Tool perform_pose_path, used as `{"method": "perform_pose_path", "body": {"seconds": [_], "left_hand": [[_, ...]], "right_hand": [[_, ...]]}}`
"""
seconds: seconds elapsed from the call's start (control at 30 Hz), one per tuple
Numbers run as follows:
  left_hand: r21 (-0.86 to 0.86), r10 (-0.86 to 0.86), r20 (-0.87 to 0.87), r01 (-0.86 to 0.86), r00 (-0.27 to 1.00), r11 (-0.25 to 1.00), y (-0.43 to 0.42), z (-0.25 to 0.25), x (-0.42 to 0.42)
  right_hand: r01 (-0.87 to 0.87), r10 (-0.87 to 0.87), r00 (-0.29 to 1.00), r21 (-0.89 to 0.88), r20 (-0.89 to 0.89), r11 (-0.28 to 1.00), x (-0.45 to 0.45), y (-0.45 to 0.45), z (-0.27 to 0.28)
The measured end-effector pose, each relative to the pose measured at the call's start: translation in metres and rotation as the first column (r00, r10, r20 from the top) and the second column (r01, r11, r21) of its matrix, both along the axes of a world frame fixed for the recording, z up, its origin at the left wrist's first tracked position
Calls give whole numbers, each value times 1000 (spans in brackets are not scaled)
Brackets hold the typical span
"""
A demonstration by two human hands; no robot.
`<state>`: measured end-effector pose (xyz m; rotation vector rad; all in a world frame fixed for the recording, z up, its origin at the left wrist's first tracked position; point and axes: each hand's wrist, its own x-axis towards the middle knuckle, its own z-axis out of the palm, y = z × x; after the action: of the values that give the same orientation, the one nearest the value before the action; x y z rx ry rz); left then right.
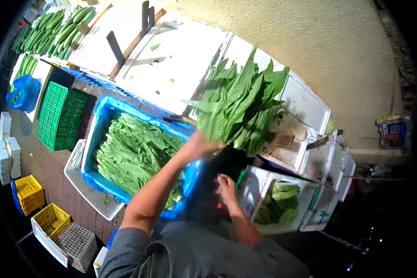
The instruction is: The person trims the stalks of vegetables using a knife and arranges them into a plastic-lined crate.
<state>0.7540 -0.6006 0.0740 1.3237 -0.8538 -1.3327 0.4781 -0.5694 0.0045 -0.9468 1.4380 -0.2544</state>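
Note:
My left hand is at the lower left edge of a big bunch of long-leaved green lettuce. Motion blurs its fingers, so I cannot tell whether they grip the stems. The bunch lies over the white foam boxes by the wall. Lower down and to the right, my right hand is in front of my body, apart from the bunch. Its fingers are curled, and what they hold, if anything, is hidden. Left of my hands, a foam box lined with blue plastic holds more long leafy lettuce.
A foam box of round leafy greens stands right of me. White foam lids line the wall, with cucumbers at far left. Green and yellow crates and a white basket sit on the brick floor.

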Motion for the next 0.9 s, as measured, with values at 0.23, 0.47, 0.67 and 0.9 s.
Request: {"method": "perform_pose_path", "body": {"seconds": [0.23, 0.47, 0.67, 0.9], "left_hand": [[35, 48, 609, -87, 792, 996, -112, -99, 18], [136, -20, 406, -39, 914, 990, -154, -71, -23], [-131, 62, 131, -44, 989, 990, -214, 0, -24], [72, 76, 73, -81, 994, 994, -175, -48, 15]], "right_hand": [[-284, 272, 958, -166, -93, 944, -111, 9, -153], [26, -31, 999, 324, 12, 946, -80, -13, -93], [-20, 16, 1000, 267, 20, 964, -72, -25, -83], [-26, -16, 991, 308, 132, 951, -96, -21, -101]]}}
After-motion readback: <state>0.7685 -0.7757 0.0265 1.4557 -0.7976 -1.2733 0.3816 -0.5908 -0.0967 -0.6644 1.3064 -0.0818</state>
